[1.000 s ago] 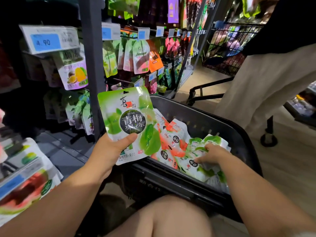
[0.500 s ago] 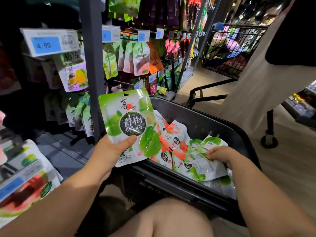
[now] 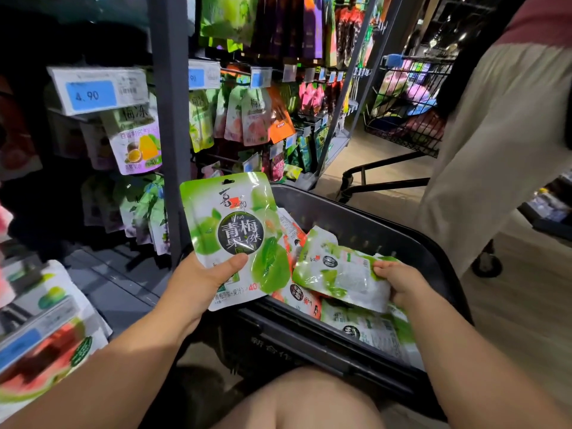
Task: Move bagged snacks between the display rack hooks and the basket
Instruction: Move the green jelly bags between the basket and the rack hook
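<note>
left hand [image 3: 201, 277]: fingers hidden behind green pouch [image 3: 235, 230] | watermelon packs [image 3: 40, 366]: blurred, cut off left | bystander [image 3: 495, 134]: cut off top

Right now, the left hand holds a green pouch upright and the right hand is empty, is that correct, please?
Not quite: the head view shows the right hand gripping a second green pouch above the basket. The left hand does hold its green pouch upright.

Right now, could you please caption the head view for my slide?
Left hand holds a green jelly bag upright; right hand grips a second bag over the black basket.
</note>
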`<move>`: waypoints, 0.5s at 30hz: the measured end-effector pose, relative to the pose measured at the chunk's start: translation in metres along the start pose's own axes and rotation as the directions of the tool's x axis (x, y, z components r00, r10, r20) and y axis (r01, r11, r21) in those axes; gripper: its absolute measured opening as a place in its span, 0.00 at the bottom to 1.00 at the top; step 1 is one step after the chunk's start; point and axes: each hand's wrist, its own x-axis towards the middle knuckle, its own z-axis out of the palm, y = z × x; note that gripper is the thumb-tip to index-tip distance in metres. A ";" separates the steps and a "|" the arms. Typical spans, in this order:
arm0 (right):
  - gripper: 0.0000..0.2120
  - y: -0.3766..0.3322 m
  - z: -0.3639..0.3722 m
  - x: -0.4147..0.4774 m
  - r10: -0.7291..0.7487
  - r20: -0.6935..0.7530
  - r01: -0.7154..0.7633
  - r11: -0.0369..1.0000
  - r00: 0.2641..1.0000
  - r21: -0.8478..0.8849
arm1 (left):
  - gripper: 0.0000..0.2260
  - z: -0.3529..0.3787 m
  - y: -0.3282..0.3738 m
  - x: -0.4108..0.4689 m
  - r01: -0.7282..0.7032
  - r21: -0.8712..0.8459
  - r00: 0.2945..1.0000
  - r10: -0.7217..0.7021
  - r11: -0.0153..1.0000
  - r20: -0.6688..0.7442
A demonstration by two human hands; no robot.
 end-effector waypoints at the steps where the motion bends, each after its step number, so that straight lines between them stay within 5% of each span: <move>1: 0.09 0.004 0.008 0.001 0.013 -0.005 -0.013 1.000 1.000 -0.009 | 0.23 0.000 0.000 0.000 0.002 -0.002 1.000 -0.002 1.000 -0.002; 6: 0.06 0.018 0.031 -0.002 0.065 0.056 -0.063 0.997 0.996 -0.041 | 0.25 0.000 0.000 -0.002 -0.001 0.002 1.000 0.001 1.000 0.006; 8: 0.09 0.018 0.034 -0.008 0.104 0.144 -0.072 0.975 0.984 -0.211 | 0.27 0.001 0.001 -0.003 -0.009 0.001 1.000 0.009 1.000 0.013; 10: 0.24 0.014 0.033 -0.015 0.089 0.174 0.026 0.823 0.981 -0.568 | 0.30 0.002 0.003 -0.003 -0.014 0.000 1.000 0.014 1.000 0.020; 12: 0.36 0.009 0.034 -0.022 -0.012 0.143 0.126 0.539 0.990 -0.833 | 0.31 0.001 0.002 -0.002 -0.017 0.004 1.000 0.016 1.000 0.016; 15: 0.44 0.011 0.043 -0.025 -0.182 0.211 0.266 0.373 0.960 -0.889 | 0.31 0.002 0.002 -0.002 -0.019 -0.001 1.000 0.019 1.000 0.010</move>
